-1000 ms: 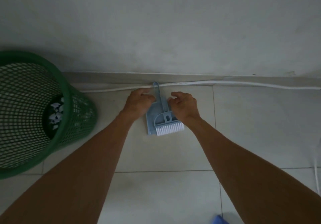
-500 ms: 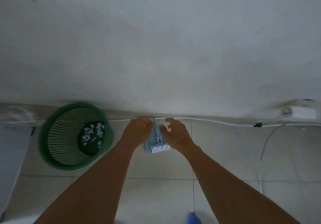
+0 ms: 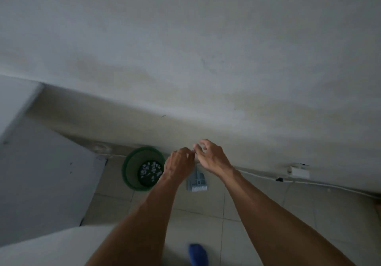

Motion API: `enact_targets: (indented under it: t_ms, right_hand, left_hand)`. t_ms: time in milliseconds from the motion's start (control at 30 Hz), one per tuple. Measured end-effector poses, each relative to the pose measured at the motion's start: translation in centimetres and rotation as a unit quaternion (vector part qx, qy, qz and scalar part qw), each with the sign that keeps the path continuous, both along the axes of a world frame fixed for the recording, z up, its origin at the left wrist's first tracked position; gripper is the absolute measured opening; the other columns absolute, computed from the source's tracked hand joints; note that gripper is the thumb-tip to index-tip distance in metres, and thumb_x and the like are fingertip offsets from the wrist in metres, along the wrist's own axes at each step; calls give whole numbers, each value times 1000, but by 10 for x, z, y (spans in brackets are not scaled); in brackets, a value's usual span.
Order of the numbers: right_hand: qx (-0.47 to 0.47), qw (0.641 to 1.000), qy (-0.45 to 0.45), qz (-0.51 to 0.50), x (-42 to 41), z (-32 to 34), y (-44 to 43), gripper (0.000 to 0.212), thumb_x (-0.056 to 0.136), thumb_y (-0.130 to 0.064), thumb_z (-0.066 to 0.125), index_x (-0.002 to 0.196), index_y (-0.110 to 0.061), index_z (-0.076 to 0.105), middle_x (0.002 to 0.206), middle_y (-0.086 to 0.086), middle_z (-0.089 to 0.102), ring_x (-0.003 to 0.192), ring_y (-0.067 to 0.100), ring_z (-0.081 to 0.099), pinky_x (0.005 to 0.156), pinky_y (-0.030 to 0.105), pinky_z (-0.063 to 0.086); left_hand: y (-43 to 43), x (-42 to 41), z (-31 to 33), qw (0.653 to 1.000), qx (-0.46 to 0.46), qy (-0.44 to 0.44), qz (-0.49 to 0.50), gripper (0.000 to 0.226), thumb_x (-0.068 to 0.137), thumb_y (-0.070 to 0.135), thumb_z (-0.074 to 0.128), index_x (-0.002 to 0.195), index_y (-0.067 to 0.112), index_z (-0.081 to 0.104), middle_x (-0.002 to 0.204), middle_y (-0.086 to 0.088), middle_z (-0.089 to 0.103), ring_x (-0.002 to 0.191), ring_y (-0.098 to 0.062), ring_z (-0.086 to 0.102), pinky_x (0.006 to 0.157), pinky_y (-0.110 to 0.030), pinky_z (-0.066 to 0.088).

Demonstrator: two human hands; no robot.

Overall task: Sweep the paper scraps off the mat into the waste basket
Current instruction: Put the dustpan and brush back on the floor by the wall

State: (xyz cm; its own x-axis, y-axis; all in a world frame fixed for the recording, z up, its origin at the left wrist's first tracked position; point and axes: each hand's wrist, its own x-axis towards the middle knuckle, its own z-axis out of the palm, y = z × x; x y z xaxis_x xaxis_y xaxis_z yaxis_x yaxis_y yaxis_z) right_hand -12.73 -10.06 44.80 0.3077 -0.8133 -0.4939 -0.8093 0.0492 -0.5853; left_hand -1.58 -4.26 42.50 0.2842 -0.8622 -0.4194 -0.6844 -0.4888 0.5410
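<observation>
A small light-blue dustpan with its brush (image 3: pixel 196 181) lies on the tiled floor against the wall, bristles toward me. The green mesh waste basket (image 3: pixel 132 167) stands to its left, with several white paper scraps (image 3: pixel 150 170) on its bottom. My left hand (image 3: pixel 179 165) and my right hand (image 3: pixel 212 157) hover high above the dustpan, fingertips close together, fingers loosely curled and empty. No mat is in view.
A white wall runs across the back. A white cable (image 3: pixel 309 183) follows its base to a small white box (image 3: pixel 299 170). A grey-white cabinet or table (image 3: pixel 41 183) fills the left. A blue slipper tip (image 3: pixel 198 254) shows at the bottom.
My hands have let go of the dustpan and brush and lifted away. My view has risen and pulled back, so the basket and dustpan look much smaller.
</observation>
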Motion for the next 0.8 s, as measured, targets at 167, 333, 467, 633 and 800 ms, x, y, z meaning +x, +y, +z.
enact_targets:
  t_ms: [167,333,467,633,800]
  right_hand:
    - [-21,995,17,94,8,89,30,56,100,-49,42,143,-13,49,143,16,54,130,31,52,105,34,41]
    - [-52,976,50,207,13,147,65,59,100,-51,38,146,-14,46,148,15,49,133,31,49,106,36,40]
    - [-72,957,46,279,29,168,99,59,101,-50,36,145,-11,46,147,17,50,131,32,50,104,36,40]
    - [-66,936,66,341,51,169,146,60,100,-54,34,142,-14,49,144,14,53,129,31,51,104,38,42]
    - [-47,898,88,429,79,159,205,57,100,-53,35,131,-10,58,133,16,62,127,32,54,103,37,42]
  left_hand:
    - [43,11,99,997,-17,-8,68,35,98,36,39,112,20,67,117,-13,69,106,-34,64,87,-40,50]
    - [101,25,168,992,-35,-36,114,48,90,45,29,106,18,65,116,-14,69,103,-37,64,85,-41,51]
    - [151,28,199,981,-61,-90,161,34,97,34,39,104,13,65,112,-18,68,104,-37,63,85,-42,50]
    - [222,25,194,970,-20,-107,217,32,96,35,39,94,15,64,103,-11,70,97,-31,64,91,-44,50]
    - [298,19,174,946,21,-69,318,34,95,35,39,98,13,64,105,-10,69,106,-31,60,98,-51,43]
